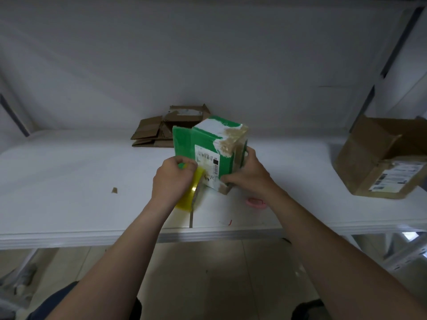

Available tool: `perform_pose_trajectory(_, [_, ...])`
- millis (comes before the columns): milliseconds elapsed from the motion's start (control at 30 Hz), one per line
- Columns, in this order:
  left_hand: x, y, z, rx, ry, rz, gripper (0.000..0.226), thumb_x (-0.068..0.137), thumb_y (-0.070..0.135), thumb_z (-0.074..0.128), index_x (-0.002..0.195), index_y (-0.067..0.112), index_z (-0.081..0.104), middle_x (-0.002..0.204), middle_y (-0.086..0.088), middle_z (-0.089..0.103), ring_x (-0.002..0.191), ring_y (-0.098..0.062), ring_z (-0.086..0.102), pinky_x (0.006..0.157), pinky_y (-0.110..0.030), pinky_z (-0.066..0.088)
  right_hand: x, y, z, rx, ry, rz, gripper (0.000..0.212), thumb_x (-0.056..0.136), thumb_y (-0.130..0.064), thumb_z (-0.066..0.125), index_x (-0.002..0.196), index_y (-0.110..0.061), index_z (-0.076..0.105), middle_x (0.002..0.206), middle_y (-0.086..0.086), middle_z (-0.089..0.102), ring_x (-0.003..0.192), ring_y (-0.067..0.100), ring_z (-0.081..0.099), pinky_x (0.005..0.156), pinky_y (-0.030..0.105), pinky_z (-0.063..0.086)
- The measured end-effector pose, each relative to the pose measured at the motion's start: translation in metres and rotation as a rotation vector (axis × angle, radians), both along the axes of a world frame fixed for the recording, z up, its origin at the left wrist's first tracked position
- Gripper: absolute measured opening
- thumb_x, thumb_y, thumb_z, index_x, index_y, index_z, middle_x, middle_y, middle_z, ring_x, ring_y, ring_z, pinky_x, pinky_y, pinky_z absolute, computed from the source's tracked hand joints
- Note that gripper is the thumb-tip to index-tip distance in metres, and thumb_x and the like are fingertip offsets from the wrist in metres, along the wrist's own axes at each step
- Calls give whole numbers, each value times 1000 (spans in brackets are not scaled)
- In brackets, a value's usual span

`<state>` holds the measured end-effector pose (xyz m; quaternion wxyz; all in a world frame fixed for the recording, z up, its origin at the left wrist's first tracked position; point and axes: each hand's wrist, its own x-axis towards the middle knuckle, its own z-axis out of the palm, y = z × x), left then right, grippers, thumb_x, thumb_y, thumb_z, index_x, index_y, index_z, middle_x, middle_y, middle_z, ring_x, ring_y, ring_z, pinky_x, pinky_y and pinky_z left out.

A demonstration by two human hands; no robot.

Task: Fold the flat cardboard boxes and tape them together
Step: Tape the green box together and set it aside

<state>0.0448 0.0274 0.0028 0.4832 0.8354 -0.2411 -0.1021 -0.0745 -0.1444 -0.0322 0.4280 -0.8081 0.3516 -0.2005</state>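
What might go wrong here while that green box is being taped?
The green box is tilted, steadied by the right hand; it may slip when tape is pulled. The left hand grips the yellow tape roll tight against the box, so the strip might go on crooked or wrinkled. The box's torn, peeled corner may hold tape poorly.

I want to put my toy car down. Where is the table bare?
The widest bare patch is the table's left end, left of the small cardboard scrap. Another lies between the green box and the brown box. The middle is crowded: left hand, right hand, tape roll, flat cardboard behind.
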Motion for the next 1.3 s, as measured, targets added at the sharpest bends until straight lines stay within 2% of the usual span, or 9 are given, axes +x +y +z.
perform_pose_trajectory(133, [-3, 5, 13, -211, -39, 68, 12, 96, 36, 60, 101, 32, 70, 93, 8, 67, 83, -16, 62, 69, -32, 48, 5, 18, 32, 28, -218, -91, 88, 53, -44, 87, 125, -26, 38, 122, -5, 57, 107, 12, 62, 82, 30, 54])
perform_pose_trajectory(267, [-8, 10, 22, -445, 22, 65, 11, 93, 33, 68, 103, 34, 67, 88, 18, 65, 81, 0, 63, 77, -37, 56, -1, 29, 61, -63, -197, -169, 102, 56, -61, 77, 140, -21, 36, 129, -3, 43, 121, 22, 52, 97, 43, 51])
perform_pose_trajectory(367, [-10, 13, 28, -536, -36, 35, 25, 92, 31, 70, 116, 32, 63, 100, 22, 63, 91, 5, 62, 77, -27, 53, -9, 32, 74, -105, -104, -203, 98, 64, -66, 72, 146, -25, 36, 131, 1, 39, 128, 25, 40, 98, 41, 43])
perform_pose_trajectory(500, [-18, 14, 29, -464, -42, -136, 41, 93, 29, 71, 129, 29, 52, 106, 15, 59, 88, 4, 61, 69, -17, 52, -14, 37, 79, -15, -27, -102, 94, 64, -79, 67, 142, -29, 47, 132, 1, 51, 119, 23, 55, 95, 44, 53])
perform_pose_trajectory(667, [-17, 15, 30, -460, 122, -123, 45, 90, 26, 75, 127, 29, 50, 102, 4, 61, 85, -12, 63, 57, -16, 51, -16, 37, 75, 131, -74, 17, 67, 83, -48, 76, 143, -26, 54, 118, 4, 66, 98, 22, 70, 86, 43, 59])
perform_pose_trajectory(900, [-6, 20, 25, -289, 222, -169, 58, 80, 31, 84, 126, 30, 49, 107, -1, 62, 94, -18, 64, 80, -37, 56, -23, 39, 63, 141, -77, 137, 55, 82, -42, 81, 134, -33, 63, 99, 1, 58, 94, 23, 69, 87, 48, 60])
perform_pose_trajectory(1033, [-6, 22, 22, -260, 265, -163, 59, 79, 33, 85, 127, 26, 51, 103, -3, 64, 94, -23, 66, 89, -45, 57, -25, 38, 61, 124, -89, 123, 50, 84, -42, 79, 131, -33, 64, 84, -5, 49, 82, 17, 63, 69, 35, 56])
perform_pose_trajectory(1167, [-15, 17, 18, -317, 153, -167, 54, 81, 28, 84, 124, 27, 51, 98, -1, 66, 86, -18, 67, 76, -38, 59, -24, 35, 60, 149, -98, 91, 44, 86, -39, 76, 129, -36, 65, 93, 0, 57, 88, 21, 67, 80, 42, 60])
perform_pose_trajectory(1300, [-17, 8, 13, -266, 143, -203, 56, 80, 25, 85, 121, 29, 49, 99, -4, 65, 85, -20, 66, 78, -44, 60, -26, 34, 56, 106, -43, 52, 41, 89, -32, 70, 129, -37, 61, 116, 3, 54, 92, 17, 63, 61, 26, 51])
